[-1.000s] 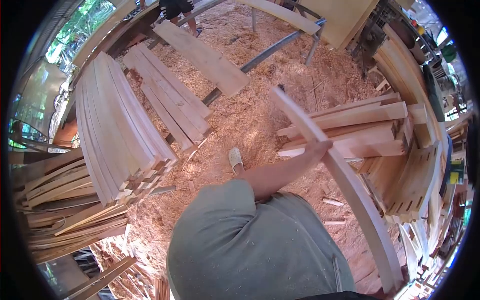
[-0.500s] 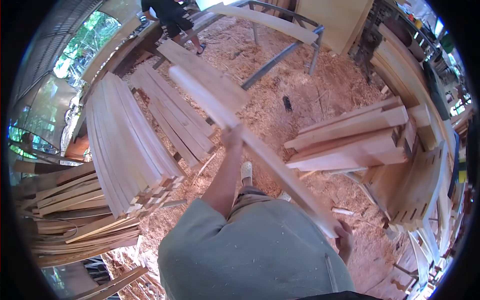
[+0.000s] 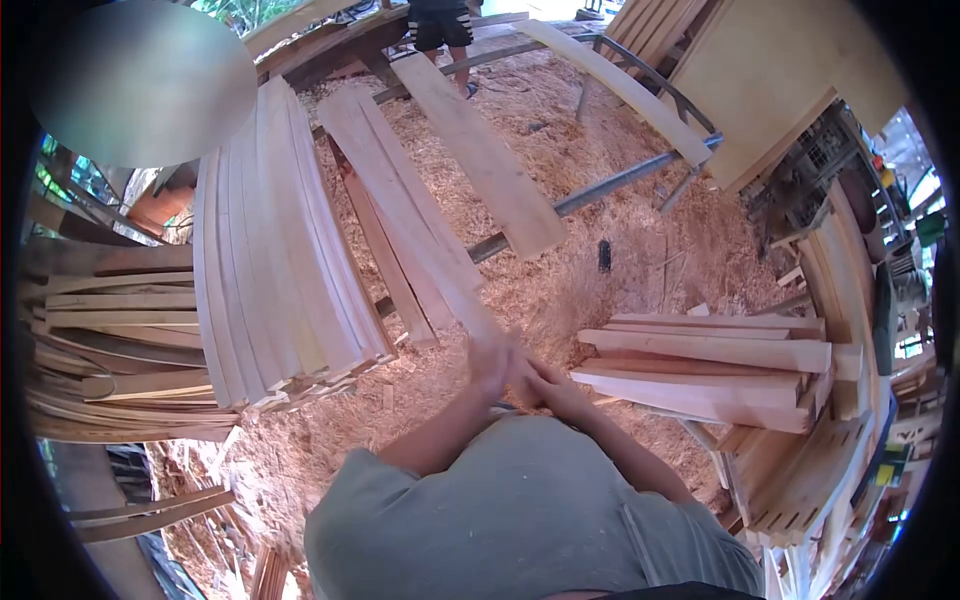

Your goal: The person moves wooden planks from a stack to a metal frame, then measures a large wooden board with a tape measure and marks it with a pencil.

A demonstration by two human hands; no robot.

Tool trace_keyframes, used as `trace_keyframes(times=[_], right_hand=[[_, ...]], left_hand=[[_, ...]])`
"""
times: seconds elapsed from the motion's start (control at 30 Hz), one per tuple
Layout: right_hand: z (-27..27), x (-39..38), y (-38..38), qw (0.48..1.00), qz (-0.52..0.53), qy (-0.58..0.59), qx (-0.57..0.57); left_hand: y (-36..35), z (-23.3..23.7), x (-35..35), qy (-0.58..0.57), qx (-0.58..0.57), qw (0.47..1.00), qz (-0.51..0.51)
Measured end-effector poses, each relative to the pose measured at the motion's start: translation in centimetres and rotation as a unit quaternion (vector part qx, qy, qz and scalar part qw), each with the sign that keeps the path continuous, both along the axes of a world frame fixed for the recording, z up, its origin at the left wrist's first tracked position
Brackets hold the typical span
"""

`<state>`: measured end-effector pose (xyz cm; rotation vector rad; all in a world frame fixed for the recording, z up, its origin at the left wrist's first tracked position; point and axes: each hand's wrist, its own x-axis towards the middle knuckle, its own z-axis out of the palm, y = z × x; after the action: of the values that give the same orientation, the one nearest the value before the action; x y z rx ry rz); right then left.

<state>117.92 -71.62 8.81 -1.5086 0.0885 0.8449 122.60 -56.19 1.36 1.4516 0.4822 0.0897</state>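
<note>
A long pale curved wooden plank (image 3: 400, 200) reaches from my hands up and left, lying along the stack of boards (image 3: 385, 240) on the sawdust floor. My left hand (image 3: 492, 362) grips its near end. My right hand (image 3: 545, 385) closes on the same end just to the right, touching the left hand. A large stack of curved planks (image 3: 265, 250) stands to the left of the board I hold.
A pile of squared timber (image 3: 720, 370) lies at right. A wide board (image 3: 480, 150) rests across a metal bar (image 3: 600, 190). Another person's legs (image 3: 440, 30) stand at the top. Offcuts (image 3: 110, 350) crowd the left, machines (image 3: 880, 260) the far right.
I have swung the plank from my right side over to the left and lowered it along the board stack. Both hands have come together at its near end.
</note>
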Motion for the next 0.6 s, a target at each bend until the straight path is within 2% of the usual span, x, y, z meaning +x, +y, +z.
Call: trace_keyframes(times=[0.03, 0.07, 0.1, 0.13, 0.17, 0.2, 0.23, 0.27, 0.3, 0.33, 0.37, 0.4, 0.47, 0.53, 0.57, 0.6], right_hand=[[0.6, 1.5, 1.4, 0.999, 0.022, 0.03, 0.037], [0.4, 2.6, 1.8, 0.998, 0.022, 0.033, 0.039], [-0.3, 3.5, 2.0, 0.987, 0.104, -0.121, -0.032], [-0.6, 4.1, 2.3, 0.94, 0.179, -0.272, -0.102], [-0.6, 4.5, 2.1, 0.957, 0.146, -0.242, -0.07], [-0.2, 4.6, 1.5, 0.96, 0.138, -0.235, -0.069], [0.3, 4.5, 0.7, 0.993, 0.054, -0.104, 0.02], [0.5, 4.1, -0.4, 0.993, -0.032, 0.026, 0.108], [0.1, 3.4, -1.4, 0.993, -0.039, 0.032, 0.11], [-0.5, 2.8, -2.6, 0.992, -0.09, 0.047, 0.075], [-1.1, 2.3, -3.9, 0.987, -0.141, 0.061, 0.04], [-2.4, 1.7, -5.4, 0.986, -0.149, 0.065, 0.042], [-5.1, -0.5, -7.9, 0.96, -0.253, 0.123, 0.017], [-6.2, -1.8, -10.1, 0.942, -0.314, 0.122, 0.013], [-6.5, -2.3, -11.6, 0.931, -0.344, 0.121, 0.018], [-5.1, -2.9, -12.5, 0.921, -0.383, 0.055, -0.042]], left_hand=[[0.4, 0.5, 0.1, 0.001, 0.0, 1.0, 0.002], [1.1, 1.3, -0.1, 0.005, -0.118, 0.992, 0.04], [2.0, 2.0, 0.0, 0.01, -0.233, 0.97, 0.075], [4.2, 0.9, 0.8, 0.018, -0.049, 0.998, 0.023], [6.9, -0.2, 2.0, 0.024, 0.135, 0.99, -0.031], [8.8, 0.6, 3.0, 0.04, 0.214, 0.975, -0.041], [10.2, 1.7, 3.6, 0.058, 0.29, 0.954, -0.052], [11.2, 2.7, 4.3, 0.1, 0.275, 0.956, -0.025], [12.3, 3.3, 4.8, 0.143, 0.261, 0.955, 0.005], [13.4, 3.0, 5.3, 0.146, 0.263, 0.954, 0.0], [14.6, 2.3, 5.9, 0.156, 0.301, 0.941, 0.004], [15.7, 1.7, 6.3, 0.164, 0.34, 0.926, 0.004], [17.5, -0.5, 6.6, 0.197, 0.44, 0.876, -0.007], [22.3, -12.1, 7.3, 0.165, 0.499, 0.85, 0.038], [18.9, -2.5, 6.6, 0.26, 0.505, 0.811, -0.14], [22.5, -9.5, 7.1, 0.158, 0.66, 0.699, -0.227]])
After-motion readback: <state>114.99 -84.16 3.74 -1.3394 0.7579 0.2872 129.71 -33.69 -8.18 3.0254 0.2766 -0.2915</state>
